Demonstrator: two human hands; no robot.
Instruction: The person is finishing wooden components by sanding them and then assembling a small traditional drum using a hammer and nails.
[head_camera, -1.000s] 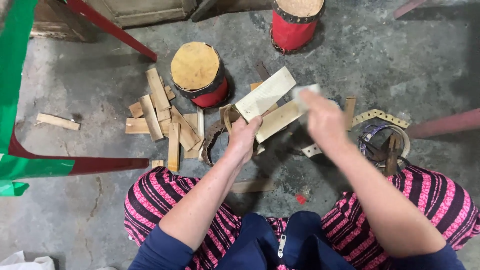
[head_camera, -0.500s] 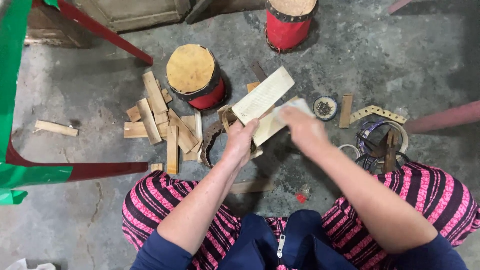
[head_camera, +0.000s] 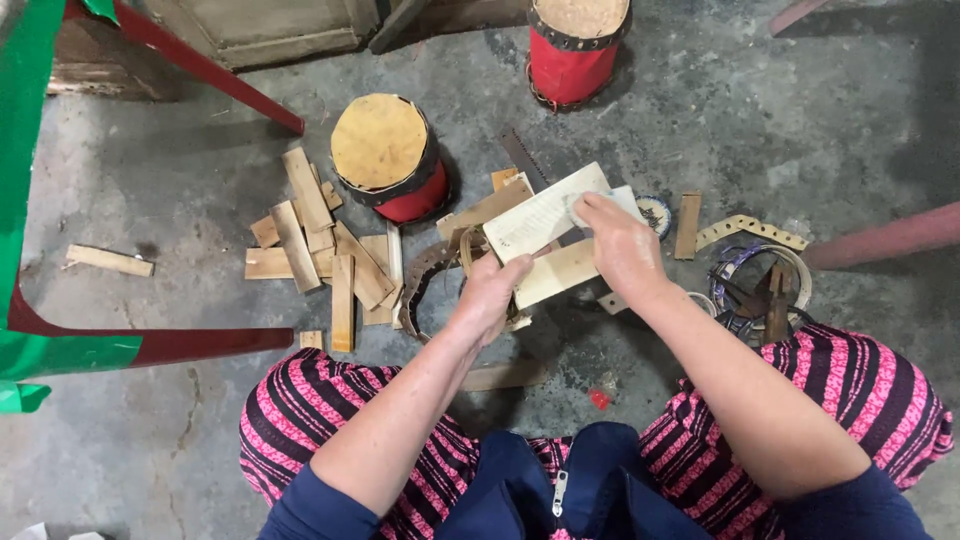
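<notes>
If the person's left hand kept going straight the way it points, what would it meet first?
The left hand points up the picture, so it would likely first meet the pale wooden slat right ahead, then perhaps the red drum; depth is unclear.

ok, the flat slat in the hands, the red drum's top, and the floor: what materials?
Pale flat slat, held by the left hand and right hand: looks like raw unfinished wood, matte with faint grain. Round tan top of the red drum: probably stretched hide or thin wood, smooth and matte; hard to tell. Grey floor: likely bare concrete, mottled and stained.
</notes>
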